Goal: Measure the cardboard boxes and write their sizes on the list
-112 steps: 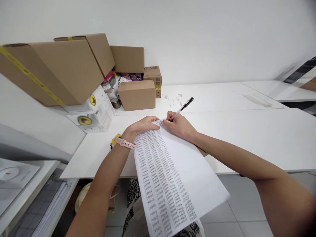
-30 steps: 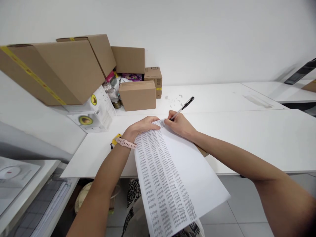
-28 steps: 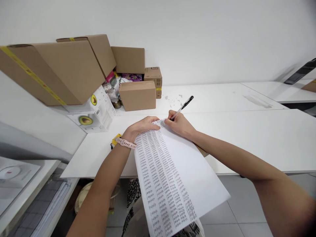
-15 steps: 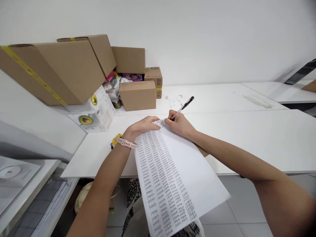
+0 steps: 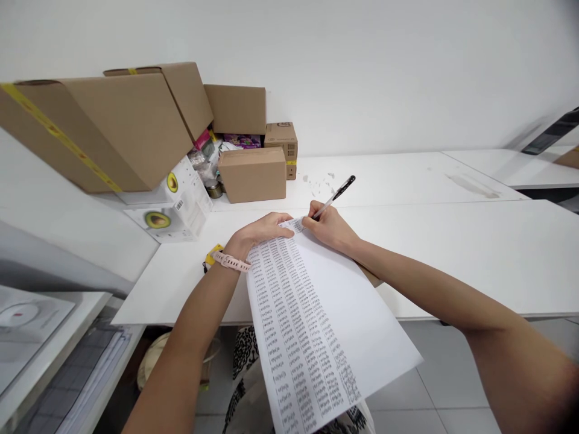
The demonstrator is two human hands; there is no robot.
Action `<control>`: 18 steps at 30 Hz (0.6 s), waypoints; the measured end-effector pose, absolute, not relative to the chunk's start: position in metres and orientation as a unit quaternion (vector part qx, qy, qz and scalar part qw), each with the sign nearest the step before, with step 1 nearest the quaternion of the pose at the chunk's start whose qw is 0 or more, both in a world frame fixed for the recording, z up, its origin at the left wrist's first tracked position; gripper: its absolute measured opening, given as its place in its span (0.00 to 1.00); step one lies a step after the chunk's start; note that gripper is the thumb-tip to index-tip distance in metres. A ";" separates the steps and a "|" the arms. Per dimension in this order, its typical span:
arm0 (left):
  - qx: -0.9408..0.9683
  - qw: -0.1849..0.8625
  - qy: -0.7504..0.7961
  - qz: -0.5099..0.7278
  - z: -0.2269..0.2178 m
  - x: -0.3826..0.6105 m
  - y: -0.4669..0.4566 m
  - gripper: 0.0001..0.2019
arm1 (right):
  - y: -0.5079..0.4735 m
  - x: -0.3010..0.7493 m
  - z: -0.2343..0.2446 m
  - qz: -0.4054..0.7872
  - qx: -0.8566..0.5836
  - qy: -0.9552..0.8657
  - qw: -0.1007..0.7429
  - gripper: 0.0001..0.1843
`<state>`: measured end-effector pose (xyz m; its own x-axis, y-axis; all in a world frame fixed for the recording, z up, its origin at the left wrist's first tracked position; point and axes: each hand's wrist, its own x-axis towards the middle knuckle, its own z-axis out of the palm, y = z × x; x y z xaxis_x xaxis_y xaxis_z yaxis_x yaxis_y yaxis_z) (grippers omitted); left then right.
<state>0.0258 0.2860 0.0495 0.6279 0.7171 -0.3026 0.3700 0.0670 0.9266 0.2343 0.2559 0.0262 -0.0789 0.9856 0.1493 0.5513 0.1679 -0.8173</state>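
A large sheet of paper (image 5: 362, 325) hangs partly over the table's front edge, its left part filled with columns of small handwriting and its right part blank. My left hand (image 5: 266, 228) lies at the top left of the sheet, thumb across the paper and fingers along its upper edge, holding it. Wrapped round a clear pen with a black cap end (image 5: 337, 196), my right hand (image 5: 330, 226) rests at the top of the sheet beside the written columns. The fingers hide the pen's tip. Something brown shows under the right forearm, mostly covered by the paper.
A white table (image 5: 452, 253) spans the view. Cardboard boxes (image 5: 253, 175) and a white box with avocado pictures (image 5: 176, 211) are stacked at the back left. A small yellow object (image 5: 212, 253) lies by my left wrist. Lower left stands a shelf (image 5: 94, 298).
Both hands and the paper keep almost the same place. The pen has barely shifted at most.
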 end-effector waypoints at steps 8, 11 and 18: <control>0.658 0.616 0.409 0.141 0.050 0.027 0.285 0.14 | 0.258 0.237 0.022 0.299 -0.564 -0.669 0.381 0.09; 0.659 0.615 0.409 0.143 0.051 0.027 0.285 0.15 | 0.258 0.236 0.019 0.303 -0.554 -0.668 0.394 0.09; 0.659 0.613 0.408 0.154 0.050 0.026 0.286 0.16 | 0.265 0.241 0.035 0.285 -0.498 -0.598 0.559 0.14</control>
